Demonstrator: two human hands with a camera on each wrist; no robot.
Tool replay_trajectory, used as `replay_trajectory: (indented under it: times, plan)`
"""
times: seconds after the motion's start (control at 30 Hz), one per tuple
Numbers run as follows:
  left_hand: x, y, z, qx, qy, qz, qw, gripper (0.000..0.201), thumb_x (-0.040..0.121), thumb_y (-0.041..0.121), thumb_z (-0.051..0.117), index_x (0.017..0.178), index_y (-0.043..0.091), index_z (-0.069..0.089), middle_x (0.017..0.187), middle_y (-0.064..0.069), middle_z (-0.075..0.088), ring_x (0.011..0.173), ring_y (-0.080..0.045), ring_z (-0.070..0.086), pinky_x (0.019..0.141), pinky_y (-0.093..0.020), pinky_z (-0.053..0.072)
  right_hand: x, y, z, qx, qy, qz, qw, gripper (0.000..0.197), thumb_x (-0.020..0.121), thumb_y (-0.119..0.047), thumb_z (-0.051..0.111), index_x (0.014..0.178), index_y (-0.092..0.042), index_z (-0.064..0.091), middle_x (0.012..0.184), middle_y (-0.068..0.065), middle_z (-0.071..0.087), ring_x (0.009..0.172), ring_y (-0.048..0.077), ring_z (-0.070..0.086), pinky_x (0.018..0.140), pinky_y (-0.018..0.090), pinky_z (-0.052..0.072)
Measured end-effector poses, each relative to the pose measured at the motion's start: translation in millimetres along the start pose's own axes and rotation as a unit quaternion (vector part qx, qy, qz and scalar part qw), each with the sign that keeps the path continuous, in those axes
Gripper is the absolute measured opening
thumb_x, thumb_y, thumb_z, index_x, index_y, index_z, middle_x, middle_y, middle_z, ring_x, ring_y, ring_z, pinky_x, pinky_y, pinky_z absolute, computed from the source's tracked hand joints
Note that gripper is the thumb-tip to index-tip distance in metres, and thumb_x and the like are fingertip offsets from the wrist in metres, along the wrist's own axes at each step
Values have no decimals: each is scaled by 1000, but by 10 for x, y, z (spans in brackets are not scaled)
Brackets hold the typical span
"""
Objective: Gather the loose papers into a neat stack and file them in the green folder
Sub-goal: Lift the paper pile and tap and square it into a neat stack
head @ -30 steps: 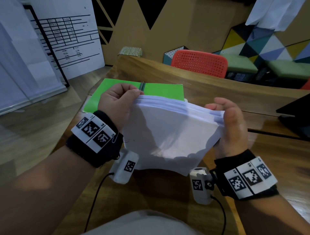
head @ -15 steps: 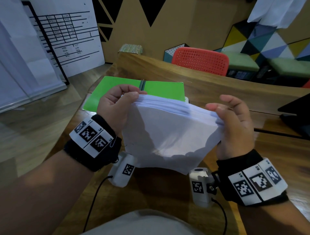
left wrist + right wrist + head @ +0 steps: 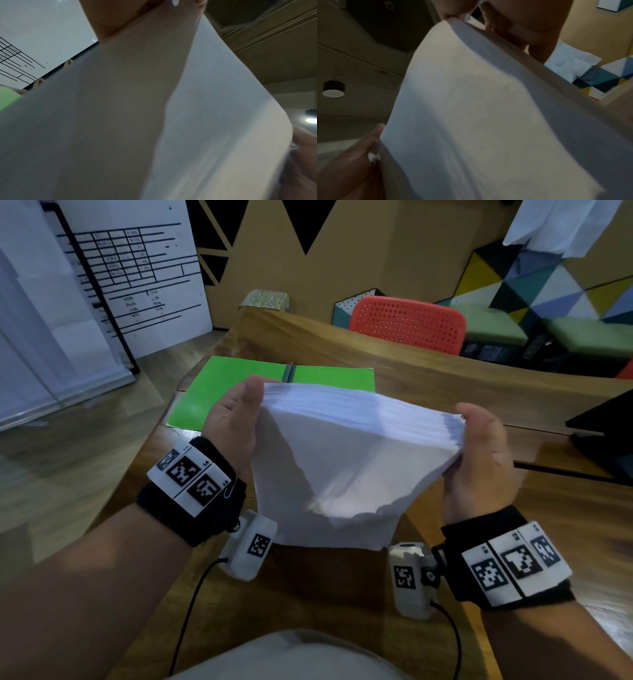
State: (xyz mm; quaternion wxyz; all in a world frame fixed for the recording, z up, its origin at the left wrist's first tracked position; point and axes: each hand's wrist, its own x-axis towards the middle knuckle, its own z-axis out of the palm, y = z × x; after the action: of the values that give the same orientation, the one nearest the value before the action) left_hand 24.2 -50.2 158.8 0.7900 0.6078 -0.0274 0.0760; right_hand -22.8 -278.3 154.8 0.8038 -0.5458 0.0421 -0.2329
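Observation:
A thick stack of white papers (image 3: 342, 460) stands on its lower edge on the wooden table (image 3: 342, 594), sagging in the middle. My left hand (image 3: 239, 412) grips its upper left corner, thumb on the near face. My right hand (image 3: 479, 440) grips the upper right corner, fingers curled over the edge. The green folder (image 3: 236, 385) lies open flat just behind the stack, its metal fastener (image 3: 288, 372) at the spine. In the left wrist view the paper stack (image 3: 154, 108) fills the frame under my left hand (image 3: 120, 16). The right wrist view shows the paper stack (image 3: 488, 108) below my right hand (image 3: 513, 20).
A dark laptop (image 3: 603, 429) sits at the table's right edge. A red chair (image 3: 407, 323) stands behind the far side. The table's left edge (image 3: 150, 446) drops to the floor, with a whiteboard (image 3: 130, 275) beyond it.
My right hand's fingers, lifted off the stack half a second ago, have closed on its right edge again. The left thumb slid to the near face. The sheet edges look more even.

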Motion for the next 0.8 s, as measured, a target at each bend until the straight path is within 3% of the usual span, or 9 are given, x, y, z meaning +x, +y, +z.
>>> replay_trajectory:
  times: [0.07,0.1,0.2,0.23,0.3,0.43,0.53,0.63,0.8]
  plan:
    - [-39,-100,-26,28,-24,2,999,113,36,81,67,110,-3,59,92,-23,67,84,-30,64,73,-37,54,-12,41,-39,-19,-33,21,999,61,63,-59,71,105,-18,54,84,-11,65,76,3,63,72,23,54]
    - [-62,-135,-38,40,-38,4,998,119,34,79,70,115,-6,55,95,-21,67,86,-29,64,75,-38,54,-24,81,-71,-36,-53,29,998,59,63,-49,74,110,-20,52,93,-8,64,80,2,63,77,26,55]
    - [-79,-185,-58,90,-31,-1,995,63,50,43,85,99,9,65,77,6,75,73,-10,69,66,-24,57,-101,166,-96,-82,-77,8,994,51,69,0,73,102,-27,46,94,-3,57,72,-5,63,66,19,55]
    - [-92,-184,-42,89,-24,-14,996,38,56,24,86,88,14,69,68,10,74,65,-5,68,61,-21,56,-106,193,-105,-98,-81,4,992,50,67,1,73,99,-26,46,91,-2,57,70,-4,63,63,17,54]
    - [-83,-193,-53,84,-13,-42,995,24,51,8,84,70,19,72,61,11,73,58,-5,67,58,-22,58,-92,193,-121,-88,-72,6,993,53,55,-17,79,98,-19,48,90,2,60,70,-1,64,61,18,54]
    - [-39,-154,-80,122,-18,-32,992,38,38,30,87,72,24,72,65,15,73,63,-4,66,61,-22,57,-50,175,-84,-49,-86,58,993,107,34,-38,92,121,6,48,106,13,68,90,20,69,69,28,56]
    - [-50,-124,50,160,-30,-20,987,29,59,22,83,83,19,68,57,19,68,54,9,61,53,-9,49,-64,224,0,-62,-94,78,991,88,28,-44,91,104,-8,66,94,2,76,87,18,71,72,30,58]
    - [-81,-94,104,109,-8,-22,994,27,63,11,81,87,12,67,59,13,70,61,-4,65,56,-16,54,-65,159,14,-50,-73,47,995,67,32,-45,88,90,-17,70,87,-1,76,80,14,71,70,28,58]
    - [-126,38,87,32,-35,36,998,34,45,28,77,73,23,58,72,7,69,65,-8,62,58,-21,51,-81,35,-52,-82,-68,-18,994,43,62,-1,75,89,-21,49,80,-1,60,59,-2,63,54,16,52]
